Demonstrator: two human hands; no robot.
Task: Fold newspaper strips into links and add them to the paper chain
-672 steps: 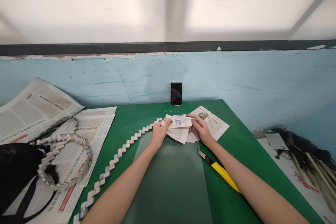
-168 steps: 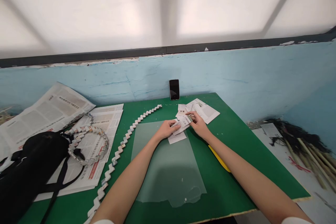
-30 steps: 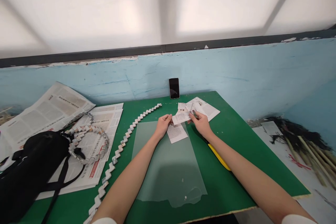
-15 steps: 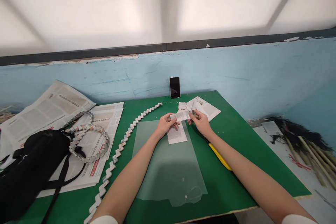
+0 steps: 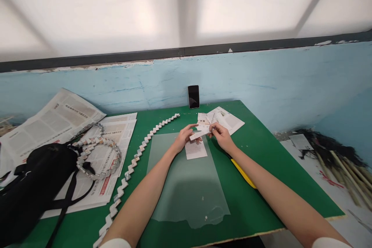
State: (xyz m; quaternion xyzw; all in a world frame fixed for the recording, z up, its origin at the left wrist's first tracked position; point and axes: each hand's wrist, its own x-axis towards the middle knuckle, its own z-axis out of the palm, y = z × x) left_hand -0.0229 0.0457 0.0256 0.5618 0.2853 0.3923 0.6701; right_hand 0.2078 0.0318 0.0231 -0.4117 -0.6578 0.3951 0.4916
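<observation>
A narrow folded strip of printed paper (image 5: 199, 135) spans the gap between my hands, above the green table. My right hand (image 5: 222, 136) pinches its right end between thumb and fingers. At the other end, my left hand (image 5: 183, 138) has the strip across its fingers, with the index finger stretched out above and other fingertips showing beneath. Below the strip, a small printed paper piece (image 5: 196, 151) lies on a translucent sheet (image 5: 186, 190). Just past my right hand are more cut paper pieces (image 5: 232, 121). A yellow-handled cutter (image 5: 244, 174) lies partly under my right forearm.
A zigzag chain of folded paper (image 5: 133, 162) runs along my left side. Newspapers (image 5: 122, 131), a coiled paper chain (image 5: 116, 159) and a black bag (image 5: 46, 174) occupy the far left. A phone (image 5: 193, 97) leans on the wall. Sticks (image 5: 345, 174) lie beyond the table's right edge.
The paper strip was wider and facing me with its print showing; now it appears narrow, folded lengthwise and tilted. My left index finger has lifted and stretched out.
</observation>
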